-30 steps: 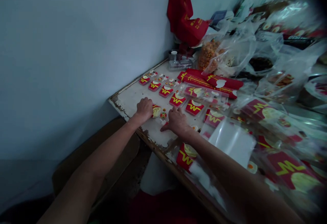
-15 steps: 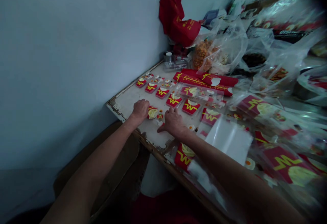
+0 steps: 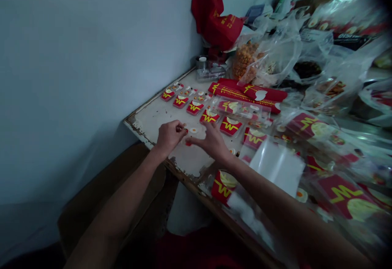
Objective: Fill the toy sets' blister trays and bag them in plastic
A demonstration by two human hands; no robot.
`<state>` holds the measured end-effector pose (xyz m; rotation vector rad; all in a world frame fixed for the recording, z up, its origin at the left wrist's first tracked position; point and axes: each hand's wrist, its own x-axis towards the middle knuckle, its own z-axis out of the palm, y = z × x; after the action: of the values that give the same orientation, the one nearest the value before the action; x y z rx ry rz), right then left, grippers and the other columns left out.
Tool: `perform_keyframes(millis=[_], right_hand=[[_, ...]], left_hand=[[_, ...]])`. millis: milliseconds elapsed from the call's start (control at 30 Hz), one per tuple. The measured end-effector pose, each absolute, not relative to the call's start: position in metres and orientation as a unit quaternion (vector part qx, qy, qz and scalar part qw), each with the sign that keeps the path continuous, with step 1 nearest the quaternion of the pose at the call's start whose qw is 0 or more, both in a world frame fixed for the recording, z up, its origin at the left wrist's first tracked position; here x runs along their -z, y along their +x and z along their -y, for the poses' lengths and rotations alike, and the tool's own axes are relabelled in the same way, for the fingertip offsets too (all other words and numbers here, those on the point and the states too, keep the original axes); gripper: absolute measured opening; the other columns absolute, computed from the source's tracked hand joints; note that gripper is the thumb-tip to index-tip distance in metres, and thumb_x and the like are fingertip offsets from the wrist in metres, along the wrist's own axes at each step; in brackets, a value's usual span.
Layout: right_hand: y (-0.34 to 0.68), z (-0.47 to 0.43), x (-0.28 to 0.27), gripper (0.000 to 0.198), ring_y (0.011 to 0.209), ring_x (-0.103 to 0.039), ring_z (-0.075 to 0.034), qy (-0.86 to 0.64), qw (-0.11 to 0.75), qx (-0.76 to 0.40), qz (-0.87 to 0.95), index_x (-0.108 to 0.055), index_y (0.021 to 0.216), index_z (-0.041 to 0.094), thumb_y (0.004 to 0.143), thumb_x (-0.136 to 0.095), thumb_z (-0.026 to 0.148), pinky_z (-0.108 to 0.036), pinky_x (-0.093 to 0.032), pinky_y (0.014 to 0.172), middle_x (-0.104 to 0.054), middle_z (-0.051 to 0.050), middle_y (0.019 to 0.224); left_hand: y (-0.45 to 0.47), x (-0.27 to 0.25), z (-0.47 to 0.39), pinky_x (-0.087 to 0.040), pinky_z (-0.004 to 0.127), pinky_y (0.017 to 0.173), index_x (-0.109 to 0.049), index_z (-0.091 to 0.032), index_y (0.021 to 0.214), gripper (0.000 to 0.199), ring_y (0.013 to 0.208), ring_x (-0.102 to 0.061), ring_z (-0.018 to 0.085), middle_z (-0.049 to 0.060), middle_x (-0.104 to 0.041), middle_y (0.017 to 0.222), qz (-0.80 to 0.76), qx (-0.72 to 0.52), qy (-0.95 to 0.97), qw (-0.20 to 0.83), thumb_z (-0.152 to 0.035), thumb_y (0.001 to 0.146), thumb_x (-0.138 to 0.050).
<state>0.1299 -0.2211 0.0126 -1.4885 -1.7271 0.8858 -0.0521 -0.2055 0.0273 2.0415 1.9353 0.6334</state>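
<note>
My left hand [image 3: 170, 137] is closed in a pinch above the table. A small red and dark bit shows at its fingertips, too small to name. Just right of it lies a small fried-egg piece [image 3: 193, 130], apparently on clear plastic. My right hand [image 3: 212, 142] has its thumb stretched left and its fingers spread, with nothing visible in its grasp. Beneath its thumb tip a small red piece [image 3: 188, 142] shows in part. Beyond both hands runs a slanting row of red cut-outs with a yellow zigzag, among them one cut-out [image 3: 195, 107] in clear plastic.
Long red printed strips [image 3: 245, 96] lie behind the row. Clear bags of food [image 3: 245, 60] and a red cloth bag [image 3: 219, 23] crowd the back. A white sheet [image 3: 277, 167] and more plastic-wrapped cut-outs [image 3: 346, 195] cover the right. The table's worn edge [image 3: 183, 178] faces me.
The noodle-patterned piece between my hands is no longer visible there; the egg piece shows instead. My left fingers have turned right into a pinch, and my right hand has opened wider.
</note>
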Motion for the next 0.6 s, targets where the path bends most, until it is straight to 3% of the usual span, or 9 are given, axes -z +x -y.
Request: perform_keyframes(millis=[67, 167, 267, 367, 600], right_hand=[[0.138, 0.219, -0.004, 0.050, 0.083, -0.061, -0.020, -0.547, 0.358, -0.556, 0.514, -0.065, 0.117, 0.013, 0.081, -0.077, 0.046, -0.028, -0.048, 0.062, -0.069, -0.017, 0.112], [0.143, 0.218, 0.007, 0.022, 0.056, -0.046, -0.007, -0.457, 0.367, -0.747, 0.315, -0.068, 0.090, 0.012, 0.079, -0.078, 0.028, -0.018, -0.029, 0.043, -0.074, -0.014, 0.096], [0.136, 0.222, 0.009, 0.014, 0.049, -0.044, -0.004, -0.429, 0.393, -0.775, 0.246, -0.069, 0.083, 0.011, 0.076, -0.079, 0.017, -0.015, -0.023, 0.038, -0.075, -0.011, 0.088], [0.123, 0.227, 0.006, 0.010, 0.049, -0.052, -0.005, -0.437, 0.413, -0.759, 0.248, -0.069, 0.084, 0.012, 0.081, -0.076, 0.018, -0.014, -0.029, 0.039, -0.076, -0.009, 0.083], [0.080, 0.213, 0.006, 0.019, 0.041, -0.053, -0.006, -0.485, 0.405, -0.708, 0.315, -0.062, 0.069, 0.015, 0.083, -0.073, 0.020, -0.017, -0.031, 0.038, -0.069, 0.000, 0.059]], left_hand=[[-0.054, -0.027, 0.202, -0.044, 0.027, 0.071, -0.072, -0.022, 0.086, 0.009, 0.077, -0.069, 0.018, 0.003, -0.076, 0.082, -0.672, -0.216, 0.698, 0.120, -0.026, 0.080, -0.067], [-0.053, -0.024, 0.201, -0.045, 0.027, 0.072, -0.071, -0.023, 0.086, 0.009, 0.079, -0.069, 0.019, 0.003, -0.076, 0.083, -0.672, -0.213, 0.702, 0.103, -0.026, 0.081, -0.064], [-0.053, -0.023, 0.202, -0.045, 0.028, 0.074, -0.070, -0.023, 0.086, 0.009, 0.081, -0.069, 0.019, 0.003, -0.076, 0.084, -0.661, -0.225, 0.710, 0.094, -0.025, 0.082, -0.061], [-0.055, -0.026, 0.204, -0.045, 0.028, 0.074, -0.068, -0.022, 0.083, 0.009, 0.078, -0.068, 0.019, 0.004, -0.075, 0.081, -0.651, -0.251, 0.710, 0.094, -0.025, 0.083, -0.059], [-0.054, -0.037, 0.221, -0.046, 0.025, 0.063, -0.066, -0.019, 0.084, 0.016, 0.069, -0.067, 0.017, 0.003, -0.072, 0.075, -0.595, -0.288, 0.703, 0.261, -0.034, 0.082, -0.059]])
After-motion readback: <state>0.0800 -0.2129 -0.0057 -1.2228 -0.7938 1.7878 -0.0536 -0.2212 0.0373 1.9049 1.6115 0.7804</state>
